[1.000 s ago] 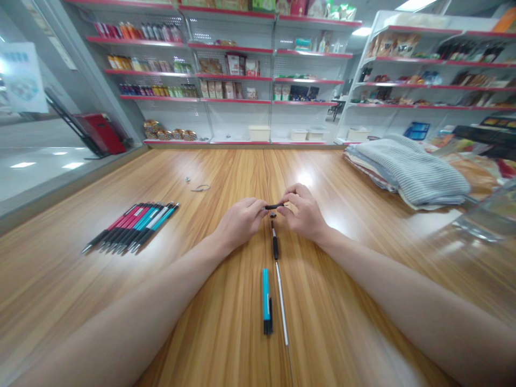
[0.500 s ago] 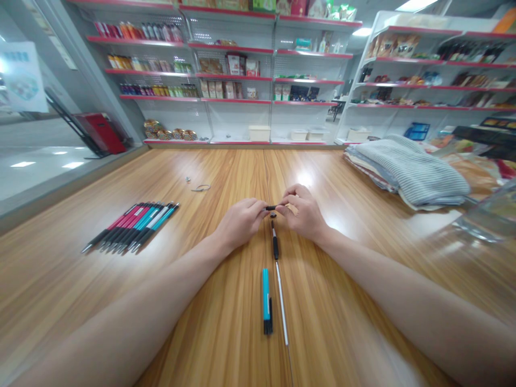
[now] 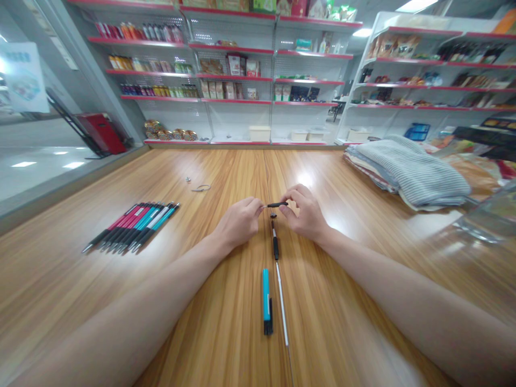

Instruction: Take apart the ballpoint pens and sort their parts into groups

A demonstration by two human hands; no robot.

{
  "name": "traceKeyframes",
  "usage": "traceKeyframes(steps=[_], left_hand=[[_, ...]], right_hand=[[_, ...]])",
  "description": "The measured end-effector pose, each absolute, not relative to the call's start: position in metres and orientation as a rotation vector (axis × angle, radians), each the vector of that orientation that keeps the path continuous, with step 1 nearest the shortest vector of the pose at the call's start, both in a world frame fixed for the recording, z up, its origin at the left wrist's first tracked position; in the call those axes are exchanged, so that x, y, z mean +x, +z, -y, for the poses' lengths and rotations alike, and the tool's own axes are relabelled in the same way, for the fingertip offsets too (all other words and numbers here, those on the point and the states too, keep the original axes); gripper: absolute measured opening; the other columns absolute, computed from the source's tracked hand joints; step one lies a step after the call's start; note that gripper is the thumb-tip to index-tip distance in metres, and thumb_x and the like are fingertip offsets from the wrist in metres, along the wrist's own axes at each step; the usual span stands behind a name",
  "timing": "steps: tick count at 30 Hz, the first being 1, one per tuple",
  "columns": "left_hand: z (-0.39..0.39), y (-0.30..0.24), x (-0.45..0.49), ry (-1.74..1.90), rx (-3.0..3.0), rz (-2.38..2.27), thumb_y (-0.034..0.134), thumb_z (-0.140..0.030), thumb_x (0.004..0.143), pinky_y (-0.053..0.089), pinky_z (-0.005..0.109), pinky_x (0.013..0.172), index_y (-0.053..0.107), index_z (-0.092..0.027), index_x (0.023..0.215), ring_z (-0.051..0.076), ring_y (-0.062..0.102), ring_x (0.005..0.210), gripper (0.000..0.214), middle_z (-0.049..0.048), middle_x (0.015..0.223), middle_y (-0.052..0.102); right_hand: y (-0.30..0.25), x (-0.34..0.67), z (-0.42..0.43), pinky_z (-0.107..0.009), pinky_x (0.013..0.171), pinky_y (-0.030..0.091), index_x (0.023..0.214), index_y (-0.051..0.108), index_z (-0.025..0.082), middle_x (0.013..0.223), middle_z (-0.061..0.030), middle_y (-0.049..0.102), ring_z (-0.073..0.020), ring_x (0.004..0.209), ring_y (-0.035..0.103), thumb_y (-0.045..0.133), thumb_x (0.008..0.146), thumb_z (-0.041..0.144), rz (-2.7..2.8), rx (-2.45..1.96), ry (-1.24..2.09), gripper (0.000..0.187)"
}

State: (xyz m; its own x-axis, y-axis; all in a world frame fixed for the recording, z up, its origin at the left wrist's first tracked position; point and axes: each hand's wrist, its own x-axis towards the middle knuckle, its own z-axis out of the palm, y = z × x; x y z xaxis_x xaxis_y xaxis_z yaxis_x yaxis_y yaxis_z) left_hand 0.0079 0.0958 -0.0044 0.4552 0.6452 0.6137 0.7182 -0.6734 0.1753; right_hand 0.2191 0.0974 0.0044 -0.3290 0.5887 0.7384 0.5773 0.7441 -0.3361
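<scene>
Both my hands meet over the middle of the wooden table (image 3: 201,161). My right hand (image 3: 304,215) pinches a small black pen part (image 3: 277,204) held level. My left hand (image 3: 239,220) pinches its left, silvery tip, fingers closed. Just below them lies a tiny black piece (image 3: 273,215). Nearer to me lie a short black-and-white pen piece (image 3: 274,243), a thin white refill (image 3: 281,301) and a teal pen barrel with a black clip (image 3: 266,301).
A row of several red, teal and white pens (image 3: 133,226) lies at the left. A small spring and metal bit (image 3: 199,187) sit farther back. Folded striped cloths (image 3: 407,169) are stacked at the right. Shop shelves line the back.
The black part now shows longer between my hands, with a silvery tip exposed at the left; my hands have drawn slightly apart.
</scene>
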Motion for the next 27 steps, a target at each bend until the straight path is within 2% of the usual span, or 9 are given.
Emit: traceKeyframes(steps=[3,5,8,11,14,17,22,27], left_hand=[[-0.0948,-0.0038,0.0080,-1.013,-2.589,1.224,0.041,-0.017,0.092,0.045,0.029,0.069,0.060,-0.017,0.095,0.018,0.059,0.079,0.019,0.0070,0.085,0.062],[-0.0931,-0.0020,0.0085,-1.007,-2.579,1.224,0.041,-0.022,0.093,0.045,0.029,0.070,0.059,-0.019,0.100,0.018,0.059,0.081,0.020,0.0066,0.088,0.062],[-0.0913,0.0001,0.0091,-0.940,-2.563,1.242,0.042,-0.032,0.094,0.043,0.027,0.066,0.061,-0.020,0.091,0.016,0.057,0.075,0.022,0.0047,0.082,0.058],[-0.0915,0.0001,0.0089,-0.893,-2.556,1.260,0.041,-0.028,0.094,0.042,0.027,0.063,0.059,-0.019,0.082,0.016,0.056,0.072,0.023,0.0045,0.079,0.056],[-0.0914,-0.0005,0.0088,-0.914,-2.555,1.252,0.041,-0.025,0.094,0.042,0.027,0.063,0.059,-0.019,0.087,0.016,0.056,0.073,0.020,0.0053,0.082,0.057],[-0.0906,-0.0002,0.0091,-0.911,-2.564,1.218,0.041,-0.032,0.095,0.041,0.027,0.062,0.060,-0.020,0.095,0.016,0.056,0.073,0.023,0.0046,0.082,0.057],[-0.0904,0.0014,0.0086,-0.801,-2.537,1.249,0.037,-0.036,0.096,0.037,0.026,0.060,0.059,-0.020,0.084,0.015,0.054,0.069,0.029,0.0035,0.077,0.055],[-0.0894,0.0046,0.0084,-0.731,-2.531,1.330,0.036,-0.033,0.096,0.037,0.027,0.062,0.057,-0.019,0.084,0.016,0.056,0.074,0.028,0.0048,0.081,0.058]], right_hand=[[0.0057,0.2192,-0.0976,-0.036,0.070,0.046,0.089,0.059,0.019,0.089,-0.0081,0.052,-0.0232,0.090,0.050,0.056,0.083,0.019,1.997,-0.892,0.007,0.006],[0.0065,0.2191,-0.0973,-0.036,0.070,0.046,0.087,0.059,0.019,0.088,-0.0080,0.052,-0.0228,0.089,0.050,0.056,0.083,0.019,2.002,-0.896,0.004,0.005],[0.0070,0.2190,-0.0969,-0.036,0.070,0.046,0.085,0.058,0.018,0.087,-0.0077,0.052,-0.0222,0.087,0.050,0.056,0.083,0.019,2.010,-0.895,0.001,0.004],[0.0060,0.2198,-0.0972,-0.035,0.070,0.046,0.084,0.059,0.019,0.088,-0.0077,0.051,-0.0222,0.087,0.050,0.055,0.083,0.019,2.006,-0.892,0.002,0.003],[0.0044,0.2208,-0.0981,-0.035,0.070,0.045,0.083,0.058,0.018,0.088,-0.0078,0.051,-0.0219,0.087,0.050,0.055,0.084,0.019,2.003,-0.895,0.009,0.004],[0.0034,0.2208,-0.0986,-0.035,0.071,0.045,0.083,0.059,0.018,0.087,-0.0078,0.051,-0.0217,0.087,0.050,0.055,0.084,0.020,2.007,-0.895,0.011,0.004],[0.0035,0.2207,-0.0983,-0.034,0.069,0.045,0.081,0.059,0.018,0.087,-0.0077,0.053,-0.0213,0.086,0.051,0.055,0.084,0.021,2.003,-0.898,0.032,0.005],[0.0001,0.2258,-0.1027,-0.029,0.064,0.043,0.079,0.058,0.018,0.080,-0.0049,0.055,-0.0178,0.077,0.052,0.055,0.084,0.023,1.929,-0.948,0.142,0.008]])
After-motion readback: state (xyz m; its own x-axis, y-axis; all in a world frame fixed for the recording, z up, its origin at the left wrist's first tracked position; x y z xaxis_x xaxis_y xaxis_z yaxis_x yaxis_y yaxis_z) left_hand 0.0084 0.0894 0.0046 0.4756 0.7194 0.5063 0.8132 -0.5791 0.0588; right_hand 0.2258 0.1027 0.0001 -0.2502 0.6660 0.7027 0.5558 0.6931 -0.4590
